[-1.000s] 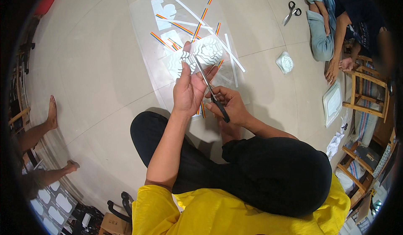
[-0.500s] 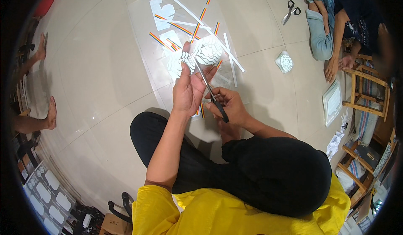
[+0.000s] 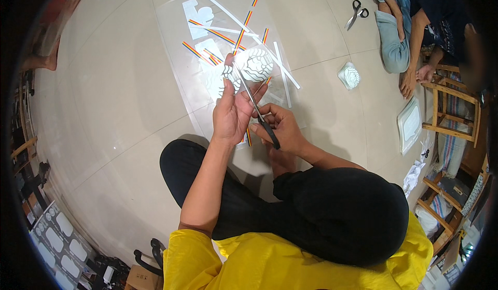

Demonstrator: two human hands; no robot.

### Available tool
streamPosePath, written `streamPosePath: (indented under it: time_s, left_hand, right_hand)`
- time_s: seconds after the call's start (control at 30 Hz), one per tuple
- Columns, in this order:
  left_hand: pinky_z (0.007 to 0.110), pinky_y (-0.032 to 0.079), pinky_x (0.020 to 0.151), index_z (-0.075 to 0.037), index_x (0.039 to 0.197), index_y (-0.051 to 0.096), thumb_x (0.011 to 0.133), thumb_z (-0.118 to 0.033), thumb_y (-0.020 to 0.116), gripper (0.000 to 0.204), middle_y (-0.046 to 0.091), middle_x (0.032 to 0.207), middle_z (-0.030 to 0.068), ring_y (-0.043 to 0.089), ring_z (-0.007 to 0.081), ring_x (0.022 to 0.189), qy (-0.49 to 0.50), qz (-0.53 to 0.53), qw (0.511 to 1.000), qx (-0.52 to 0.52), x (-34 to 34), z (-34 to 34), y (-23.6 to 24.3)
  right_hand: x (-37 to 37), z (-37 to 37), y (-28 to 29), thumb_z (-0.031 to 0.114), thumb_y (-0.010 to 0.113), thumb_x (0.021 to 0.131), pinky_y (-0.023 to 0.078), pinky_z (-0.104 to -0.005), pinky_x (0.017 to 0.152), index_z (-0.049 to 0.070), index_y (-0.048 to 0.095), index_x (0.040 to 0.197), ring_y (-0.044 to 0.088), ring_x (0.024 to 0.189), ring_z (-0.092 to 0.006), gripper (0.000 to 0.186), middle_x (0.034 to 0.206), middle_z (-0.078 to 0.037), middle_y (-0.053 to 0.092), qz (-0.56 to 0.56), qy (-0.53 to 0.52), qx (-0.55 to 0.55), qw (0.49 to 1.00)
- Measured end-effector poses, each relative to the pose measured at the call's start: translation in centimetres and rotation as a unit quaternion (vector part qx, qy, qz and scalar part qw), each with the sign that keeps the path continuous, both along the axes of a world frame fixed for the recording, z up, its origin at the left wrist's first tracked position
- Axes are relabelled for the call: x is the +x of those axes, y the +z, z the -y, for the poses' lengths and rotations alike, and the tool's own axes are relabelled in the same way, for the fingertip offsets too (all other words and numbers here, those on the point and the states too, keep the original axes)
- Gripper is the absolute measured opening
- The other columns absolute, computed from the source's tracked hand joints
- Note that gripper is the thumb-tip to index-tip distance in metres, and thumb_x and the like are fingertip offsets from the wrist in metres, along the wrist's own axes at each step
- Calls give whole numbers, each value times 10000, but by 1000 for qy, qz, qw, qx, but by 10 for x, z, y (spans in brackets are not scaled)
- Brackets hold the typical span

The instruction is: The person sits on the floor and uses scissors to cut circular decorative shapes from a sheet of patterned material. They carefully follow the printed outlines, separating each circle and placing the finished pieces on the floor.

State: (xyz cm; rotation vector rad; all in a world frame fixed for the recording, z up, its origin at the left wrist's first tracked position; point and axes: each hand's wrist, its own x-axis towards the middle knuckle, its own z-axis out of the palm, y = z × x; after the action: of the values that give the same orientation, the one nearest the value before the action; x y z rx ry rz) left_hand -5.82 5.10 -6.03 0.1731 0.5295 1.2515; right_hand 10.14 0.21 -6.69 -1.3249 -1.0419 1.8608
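Note:
My left hand (image 3: 231, 115) pinches a white patterned piece (image 3: 258, 64) with dark wavy lines between thumb and fingers, raised over the floor. In my right hand (image 3: 285, 130) is a pair of scissors (image 3: 269, 135) with black handles, the fingers wrapped round the grips. Their long metal blades point up and away across my left palm and reach the patterned piece. Whether the blade tips are parted, I cannot tell. Beneath my hands lies a clear plastic sheet (image 3: 168, 46) with striped strips (image 3: 243, 33), white strips (image 3: 284, 64) and a white cut-out sheet (image 3: 194, 20).
To the right, another pair of scissors (image 3: 356, 15) and a stack of patterned pieces (image 3: 349, 76) lie on the tiles. A person (image 3: 397, 36) sits at the far right near a wooden stool (image 3: 452, 108). White sheets in plastic (image 3: 410, 125) lie beside it.
At the left edge, another person's bare legs have moved toward the far side. My hands and the scissors stay almost in place on the patterned piece.

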Motion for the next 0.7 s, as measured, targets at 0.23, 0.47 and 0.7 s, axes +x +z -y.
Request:
streamPosePath:
  time_s: [0.23, 0.47, 0.7]
  left_hand:
    - [507, 430, 1204, -249, 1693, 199, 1164, -425, 366, 581, 586, 1454, 181, 620, 308, 1297, -18, 10, 1000, -10, -1, 4, -5]
    - [506, 433, 1198, -232, 1691, 186, 1153, -465, 380, 617, 626, 1393, 197, 612, 337, 1304, -25, -11, 999, -33, 2, 5, -5]
    - [494, 407, 1215, -24, 1529, 411, 1149, -503, 361, 614, 665, 1347, 210, 585, 352, 1349, -49, -9, 998, -40, -1, 8, -19]
  right_hand:
    - [-1, -3, 4, 111, 837, 921, 387, -233, 531, 45, 511, 1161, 582, 588, -55, 410, 673, -23, 644, -2, -13, 11, 1000]
    - [-4, -8, 7, 85, 810, 936, 433, -237, 517, 92, 436, 1044, 603, 572, -73, 389, 688, -19, 629, -38, -33, 2, 999]
    - [-4, -9, 4, 82, 818, 936, 442, -233, 512, 103, 414, 1006, 585, 580, -59, 411, 694, -2, 596, -29, -32, 28, 999]
